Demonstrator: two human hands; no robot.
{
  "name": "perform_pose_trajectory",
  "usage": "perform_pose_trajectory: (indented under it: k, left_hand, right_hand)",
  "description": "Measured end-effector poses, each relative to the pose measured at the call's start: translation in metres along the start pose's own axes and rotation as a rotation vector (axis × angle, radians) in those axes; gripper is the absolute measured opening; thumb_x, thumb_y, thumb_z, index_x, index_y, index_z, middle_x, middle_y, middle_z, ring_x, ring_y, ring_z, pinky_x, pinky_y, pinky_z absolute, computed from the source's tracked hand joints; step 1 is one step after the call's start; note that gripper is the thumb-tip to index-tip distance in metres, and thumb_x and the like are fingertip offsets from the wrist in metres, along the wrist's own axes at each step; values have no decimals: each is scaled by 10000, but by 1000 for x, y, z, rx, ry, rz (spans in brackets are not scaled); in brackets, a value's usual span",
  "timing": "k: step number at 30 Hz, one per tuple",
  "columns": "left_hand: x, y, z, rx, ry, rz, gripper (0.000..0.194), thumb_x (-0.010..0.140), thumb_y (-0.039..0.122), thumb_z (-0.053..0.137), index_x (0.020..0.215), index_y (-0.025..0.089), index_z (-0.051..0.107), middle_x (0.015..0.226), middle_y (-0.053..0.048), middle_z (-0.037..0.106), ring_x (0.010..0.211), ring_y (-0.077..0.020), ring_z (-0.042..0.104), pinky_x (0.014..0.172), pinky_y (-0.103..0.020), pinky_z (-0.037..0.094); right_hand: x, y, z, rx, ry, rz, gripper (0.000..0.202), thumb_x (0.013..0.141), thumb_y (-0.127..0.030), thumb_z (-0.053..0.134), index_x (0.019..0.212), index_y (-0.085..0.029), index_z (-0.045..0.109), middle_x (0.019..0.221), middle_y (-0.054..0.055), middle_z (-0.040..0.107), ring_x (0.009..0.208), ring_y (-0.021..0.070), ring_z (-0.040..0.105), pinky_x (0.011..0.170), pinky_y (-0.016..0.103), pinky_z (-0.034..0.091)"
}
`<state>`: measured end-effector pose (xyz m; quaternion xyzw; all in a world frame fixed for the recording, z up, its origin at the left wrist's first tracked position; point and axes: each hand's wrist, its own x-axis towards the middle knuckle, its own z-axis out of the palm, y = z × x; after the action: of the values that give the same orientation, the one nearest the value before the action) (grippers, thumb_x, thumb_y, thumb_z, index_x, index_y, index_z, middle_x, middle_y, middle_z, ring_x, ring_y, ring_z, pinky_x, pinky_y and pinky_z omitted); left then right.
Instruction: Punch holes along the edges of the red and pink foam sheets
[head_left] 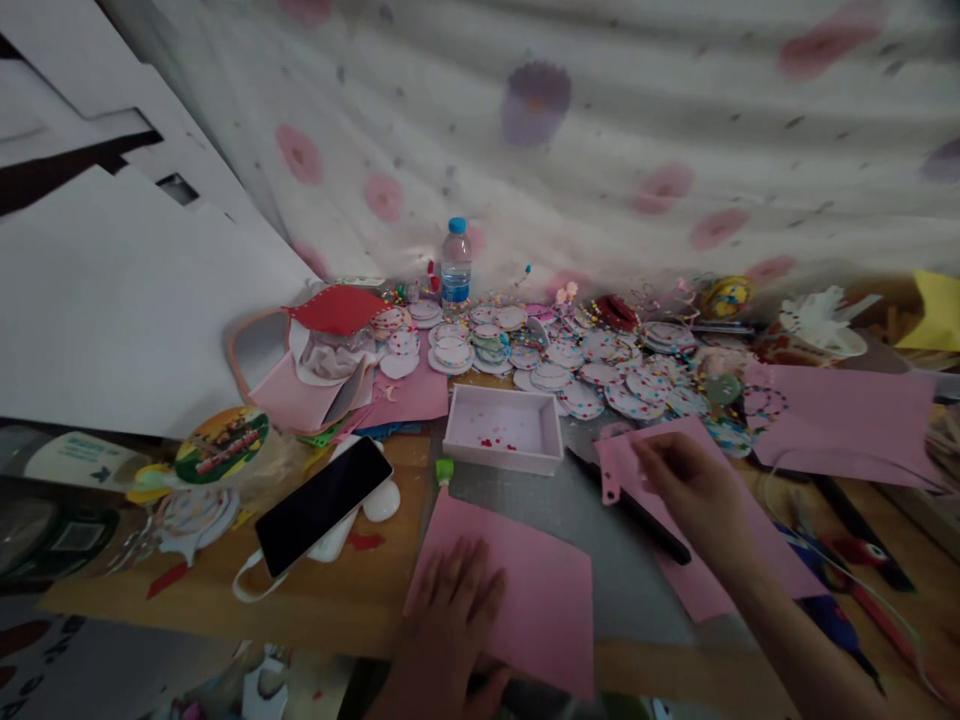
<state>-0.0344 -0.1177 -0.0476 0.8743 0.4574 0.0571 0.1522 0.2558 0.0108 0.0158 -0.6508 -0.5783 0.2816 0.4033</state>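
My left hand (454, 600) lies flat with fingers spread on a pink paper sheet (540, 590) at the table's near edge. My right hand (694, 490) is closed in a pinch above a second pink sheet (720, 550). What its fingertips hold, if anything, is too small to make out. Just left of them is a narrow pink paper strip (609, 475) with small holes, overlapping a black-handled knife (652, 525). A shallow white box (504, 462) with tiny red bits stands behind the left sheet. A small green-capped tube (445, 472) touches that sheet's far corner.
Many white discs with coloured dots (551, 377) are heaped at the back, beside a water bottle (456, 265). A black phone (322, 507) rests at left. Scissors (862, 590) and another pink sheet (847, 420) are at right. A flowered curtain (585, 150) hangs behind.
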Motion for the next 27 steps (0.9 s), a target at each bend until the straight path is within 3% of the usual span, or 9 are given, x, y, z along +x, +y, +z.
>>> perform_pose_trajectory:
  k: [2, 5, 11, 13, 15, 17, 19, 24, 27]
  left_hand:
    - [0, 0, 1, 7, -3, -1, 815, 760, 385, 575, 1457, 249, 175, 1523, -89, 181, 1345, -371, 235, 1034, -567, 238]
    - [0, 1, 2, 29, -21, -1, 851, 744, 367, 585, 1463, 233, 148, 1518, -107, 188, 1338, -391, 241, 1024, -587, 236]
    - [0, 1, 5, 108, -23, 12, 867, 723, 393, 598, 1458, 214, 175, 1492, -129, 265, 1314, -399, 293, 1003, -583, 273]
    - [-1, 1, 5, 137, -11, 24, 835, 725, 433, 595, 1442, 214, 226, 1472, -131, 313, 1292, -386, 340, 993, -562, 299]
    - [-2, -1, 6, 167, 15, 50, 757, 752, 472, 569, 1411, 215, 300, 1437, -128, 382, 1264, -366, 391, 973, -532, 332]
    - [-2, -4, 7, 191, 46, 99, 653, 795, 501, 523, 1367, 222, 374, 1388, -118, 457, 1230, -341, 442, 947, -494, 364]
    - [-2, -8, 9, 196, 69, 136, 601, 823, 532, 481, 1334, 223, 417, 1355, -110, 500, 1200, -321, 476, 927, -464, 383]
    - [-3, -17, 3, 89, 117, 197, 673, 773, 668, 453, 1281, 226, 474, 1347, -99, 511, 1178, -320, 485, 910, -451, 408]
    - [-6, -20, -14, -12, 128, 115, 527, 827, 534, 496, 1260, 234, 488, 1342, -80, 510, 1187, -280, 485, 934, -423, 425]
  right_hand:
    - [2, -5, -7, 72, 69, 8, 320, 768, -513, 603, 763, -197, 553, 557, -35, 501, 478, 112, 483, 432, 203, 411]
    - [3, -23, 6, 134, -83, -63, 271, 803, -466, 584, 808, -195, 578, 555, -43, 485, 465, 96, 460, 415, 185, 378]
    - [25, -81, 111, 59, -427, -346, 273, 907, -351, 426, 858, -155, 610, 614, -4, 598, 522, 113, 554, 503, 211, 437]
    - [33, -93, 137, 49, -443, -377, 298, 933, -280, 344, 1032, -137, 587, 663, 16, 647, 568, 126, 603, 555, 228, 470]
    - [35, -93, 146, 26, -429, -400, 319, 916, -249, 375, 1165, -119, 527, 823, 73, 687, 710, 164, 643, 656, 280, 493]
    - [29, -81, 138, -43, -417, -439, 360, 877, -257, 467, 1205, -113, 508, 1016, 137, 665, 908, 230, 626, 792, 364, 472]
    - [18, -61, 120, -223, -441, -518, 341, 850, -281, 528, 1150, -121, 554, 1075, 160, 644, 998, 280, 593, 858, 420, 438]
    - [-17, -19, 71, -525, -560, -558, 232, 915, -176, 384, 980, -152, 605, 896, 100, 665, 859, 228, 625, 754, 348, 481]
    - [-30, -16, 58, -538, -574, -547, 231, 913, -164, 378, 975, -162, 601, 895, 92, 656, 846, 221, 617, 742, 349, 486]
